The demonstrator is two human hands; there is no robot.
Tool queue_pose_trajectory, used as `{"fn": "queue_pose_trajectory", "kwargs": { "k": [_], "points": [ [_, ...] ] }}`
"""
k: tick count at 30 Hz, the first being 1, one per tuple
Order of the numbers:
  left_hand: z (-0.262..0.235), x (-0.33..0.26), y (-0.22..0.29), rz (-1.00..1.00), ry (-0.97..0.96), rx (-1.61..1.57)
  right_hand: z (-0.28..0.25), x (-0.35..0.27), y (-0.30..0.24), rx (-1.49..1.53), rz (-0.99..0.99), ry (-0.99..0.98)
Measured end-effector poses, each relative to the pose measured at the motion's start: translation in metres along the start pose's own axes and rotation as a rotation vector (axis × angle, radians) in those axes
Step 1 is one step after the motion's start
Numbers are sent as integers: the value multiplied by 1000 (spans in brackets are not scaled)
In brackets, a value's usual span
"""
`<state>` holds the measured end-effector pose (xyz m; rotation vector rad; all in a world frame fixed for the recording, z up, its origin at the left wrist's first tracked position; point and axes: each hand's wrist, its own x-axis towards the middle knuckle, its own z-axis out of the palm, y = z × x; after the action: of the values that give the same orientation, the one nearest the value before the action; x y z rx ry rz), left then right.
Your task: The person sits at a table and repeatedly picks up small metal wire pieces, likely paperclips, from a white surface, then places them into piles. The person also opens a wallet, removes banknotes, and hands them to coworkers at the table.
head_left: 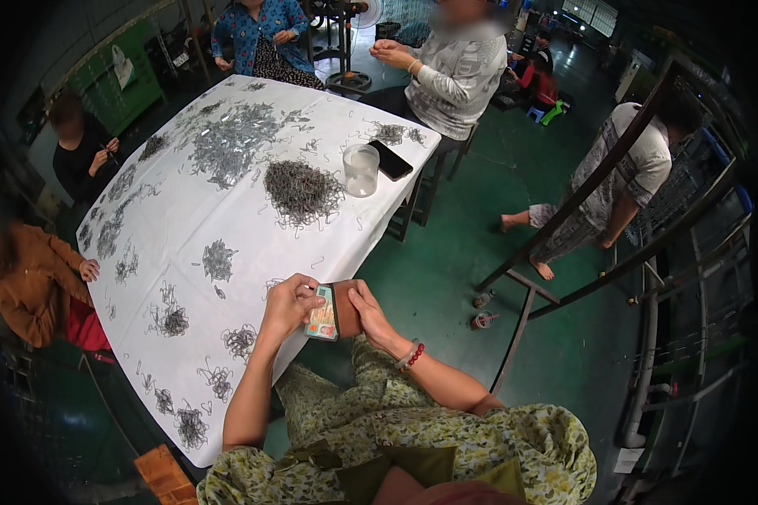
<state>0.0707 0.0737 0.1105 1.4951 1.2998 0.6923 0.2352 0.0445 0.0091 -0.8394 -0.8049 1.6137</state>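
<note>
The person holds a small brown wallet point(346, 308) with both hands, just over the near right corner of the table point(253, 252) and above the lap. The left hand point(290, 305) is closed on a card point(322, 320) with a greenish and pale face; the fingers pinch its left side, and the card lies against the open wallet, partly out of it. The right hand point(368, 316) grips the wallet from the right, with the thumb on its edge, and on this wrist there is a red bead bracelet point(413, 354).

As far as one can judge, the work with the card is in the middle: the wallet is already open and the card is already between the fingers, but it is not free from the wallet and not put down anywhere. I cannot tell if the card goes out or in.

The wallet's long axis runs from near to far, a little tilted, and its open side faces left, toward the card. The card also stands with its long side near to far, its face up to the camera.

On the white cloth many heaps of thin metal wire hooks point(303, 189) lie untouched by these hands. Farther right stand a clear plastic cup point(361, 170) and a dark phone point(391, 160).
</note>
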Motion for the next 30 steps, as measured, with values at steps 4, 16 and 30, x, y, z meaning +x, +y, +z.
{"fn": "queue_pose_trajectory", "kwargs": {
  "k": [4,16,30],
  "points": [
    [-2,0,0,31,18,46,10,-7,-15,101,94,2],
    [13,-21,3,228,244,119,23,-12,4,216,154,91],
    [51,-41,-19,493,573,25,40,-24,-19,149,117,92]
  ]
}}
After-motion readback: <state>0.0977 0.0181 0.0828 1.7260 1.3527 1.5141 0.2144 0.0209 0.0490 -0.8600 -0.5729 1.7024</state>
